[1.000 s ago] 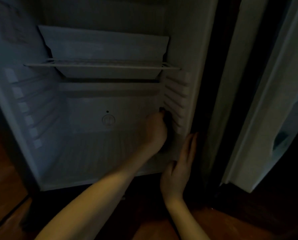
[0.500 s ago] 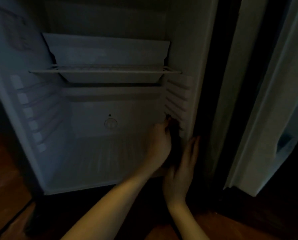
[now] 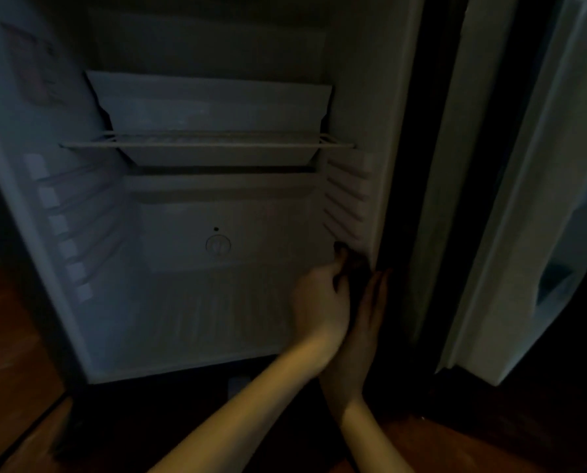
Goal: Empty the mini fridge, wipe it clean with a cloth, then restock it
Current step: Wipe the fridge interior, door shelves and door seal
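Observation:
The mini fridge (image 3: 217, 312) stands open in dim light with nothing stored inside. My left hand (image 3: 319, 302) reaches in and grips a dark cloth (image 3: 351, 264), pressing it against the lower part of the right inner wall, just under the shelf ribs. My right hand (image 3: 367, 319) lies flat with straight fingers along the front edge of that same wall, close beside the left hand. Most of the cloth is hidden behind my left fingers.
A white wire shelf (image 3: 206, 145) spans the fridge's upper part, with a pale tray (image 3: 213, 110) sitting on it. The open door (image 3: 524, 199) hangs to the right. Reddish wooden floor (image 3: 12, 336) shows at the lower left.
My left hand has slid the cloth a little down and toward the front edge of the right wall. The right hand has stayed on the edge, and the view has tilted slightly.

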`<state>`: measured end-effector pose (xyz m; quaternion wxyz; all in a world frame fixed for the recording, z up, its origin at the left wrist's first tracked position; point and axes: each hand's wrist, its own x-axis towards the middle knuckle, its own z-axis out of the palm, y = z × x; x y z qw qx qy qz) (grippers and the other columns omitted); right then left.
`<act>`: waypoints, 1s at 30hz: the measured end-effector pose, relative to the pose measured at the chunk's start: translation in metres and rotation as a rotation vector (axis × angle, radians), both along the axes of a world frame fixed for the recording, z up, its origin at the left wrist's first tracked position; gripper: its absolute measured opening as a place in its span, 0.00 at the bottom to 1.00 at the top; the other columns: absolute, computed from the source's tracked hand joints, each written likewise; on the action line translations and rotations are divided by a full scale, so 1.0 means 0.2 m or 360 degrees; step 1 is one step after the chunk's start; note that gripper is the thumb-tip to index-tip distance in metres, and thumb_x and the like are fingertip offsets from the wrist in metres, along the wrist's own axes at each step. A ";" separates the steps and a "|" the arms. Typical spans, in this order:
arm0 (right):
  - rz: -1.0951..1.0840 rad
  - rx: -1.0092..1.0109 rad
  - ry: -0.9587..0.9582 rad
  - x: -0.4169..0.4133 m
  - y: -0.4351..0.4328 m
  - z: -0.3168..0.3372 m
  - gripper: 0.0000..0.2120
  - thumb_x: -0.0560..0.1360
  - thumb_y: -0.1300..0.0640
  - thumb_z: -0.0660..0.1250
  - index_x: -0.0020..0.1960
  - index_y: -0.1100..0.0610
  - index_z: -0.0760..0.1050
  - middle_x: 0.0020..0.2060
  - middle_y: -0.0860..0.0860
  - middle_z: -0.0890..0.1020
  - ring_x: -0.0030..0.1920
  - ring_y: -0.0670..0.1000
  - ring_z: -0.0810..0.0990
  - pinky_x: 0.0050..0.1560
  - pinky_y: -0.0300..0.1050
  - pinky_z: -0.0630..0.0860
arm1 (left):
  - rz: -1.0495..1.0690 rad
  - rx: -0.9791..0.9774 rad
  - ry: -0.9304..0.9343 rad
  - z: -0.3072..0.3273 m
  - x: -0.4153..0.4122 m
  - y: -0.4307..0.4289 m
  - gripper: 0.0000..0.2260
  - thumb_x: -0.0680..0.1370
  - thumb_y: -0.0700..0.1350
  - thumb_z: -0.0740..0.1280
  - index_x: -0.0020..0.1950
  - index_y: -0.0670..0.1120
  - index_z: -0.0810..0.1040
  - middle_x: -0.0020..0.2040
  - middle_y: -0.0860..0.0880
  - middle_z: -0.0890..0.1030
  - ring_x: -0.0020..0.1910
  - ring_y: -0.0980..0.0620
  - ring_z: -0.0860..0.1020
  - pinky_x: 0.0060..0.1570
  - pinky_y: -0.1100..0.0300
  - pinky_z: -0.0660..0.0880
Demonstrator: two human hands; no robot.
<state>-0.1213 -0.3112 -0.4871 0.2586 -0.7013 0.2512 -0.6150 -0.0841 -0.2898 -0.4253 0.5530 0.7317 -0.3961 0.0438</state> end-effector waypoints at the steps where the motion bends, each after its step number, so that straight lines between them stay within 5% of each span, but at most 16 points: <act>1: 0.0053 0.0028 0.0057 0.00 0.00 0.00 0.35 0.72 0.48 0.51 0.76 0.62 0.55 0.74 0.52 0.55 0.72 0.32 0.46 0.67 0.21 0.44 | -0.0020 -0.0004 0.0016 -0.01 -0.02 0.01 0.11 0.81 0.42 0.62 0.57 0.50 0.83 0.50 0.54 0.83 0.48 0.59 0.79 0.41 0.74 0.68; 5: -0.0093 0.0025 0.0110 0.01 -0.02 -0.02 0.31 0.76 0.51 0.52 0.76 0.62 0.56 0.76 0.58 0.57 0.75 0.43 0.51 0.68 0.22 0.43 | -0.0094 -0.0256 0.0040 -0.02 -0.02 -0.01 0.12 0.81 0.40 0.62 0.61 0.49 0.81 0.54 0.55 0.82 0.51 0.61 0.79 0.45 0.77 0.69; 9: -0.0023 -0.0030 -0.0112 0.01 0.02 0.00 0.38 0.69 0.70 0.56 0.77 0.59 0.51 0.77 0.54 0.53 0.76 0.39 0.47 0.71 0.28 0.47 | -0.0062 -0.0278 0.0430 0.00 0.20 -0.16 0.12 0.80 0.50 0.63 0.48 0.47 0.84 0.44 0.48 0.85 0.45 0.51 0.82 0.43 0.57 0.76; 12: -0.0026 -0.0018 -0.0142 0.01 0.02 0.00 0.46 0.59 0.75 0.54 0.77 0.60 0.52 0.77 0.54 0.53 0.76 0.37 0.47 0.71 0.26 0.48 | 0.0075 -0.0165 0.0489 0.07 0.38 -0.26 0.14 0.79 0.51 0.64 0.54 0.44 0.84 0.50 0.42 0.84 0.51 0.44 0.82 0.48 0.54 0.78; 15: -0.0065 -0.0032 -0.0144 0.02 0.01 -0.02 0.44 0.59 0.75 0.55 0.76 0.63 0.55 0.76 0.55 0.55 0.76 0.37 0.48 0.70 0.26 0.50 | 0.0219 -0.0168 0.0286 0.13 0.47 -0.31 0.13 0.81 0.45 0.63 0.51 0.39 0.83 0.48 0.39 0.84 0.48 0.50 0.80 0.34 0.65 0.65; 19: -0.0051 -0.0023 -0.0164 0.02 0.01 -0.01 0.44 0.59 0.75 0.55 0.75 0.65 0.58 0.76 0.57 0.56 0.75 0.35 0.48 0.68 0.23 0.50 | 0.0383 -0.0257 -0.0191 0.14 0.47 -0.30 0.11 0.80 0.40 0.64 0.40 0.40 0.82 0.37 0.40 0.83 0.37 0.49 0.80 0.31 0.62 0.57; 25: -0.0009 0.0037 -0.0156 0.02 0.02 -0.01 0.43 0.62 0.73 0.54 0.77 0.60 0.53 0.77 0.52 0.52 0.75 0.36 0.46 0.69 0.24 0.48 | 0.0315 -0.0296 -0.0467 0.11 0.28 -0.20 0.11 0.80 0.38 0.60 0.54 0.43 0.83 0.45 0.43 0.84 0.43 0.47 0.81 0.36 0.62 0.65; 30: -0.0039 0.0002 -0.0147 0.02 0.01 -0.02 0.41 0.65 0.73 0.57 0.77 0.61 0.53 0.77 0.54 0.54 0.76 0.38 0.48 0.70 0.26 0.49 | 0.0189 -0.0152 -0.0823 0.10 0.17 -0.10 0.15 0.75 0.30 0.59 0.58 0.38 0.79 0.43 0.39 0.82 0.40 0.42 0.78 0.39 0.53 0.72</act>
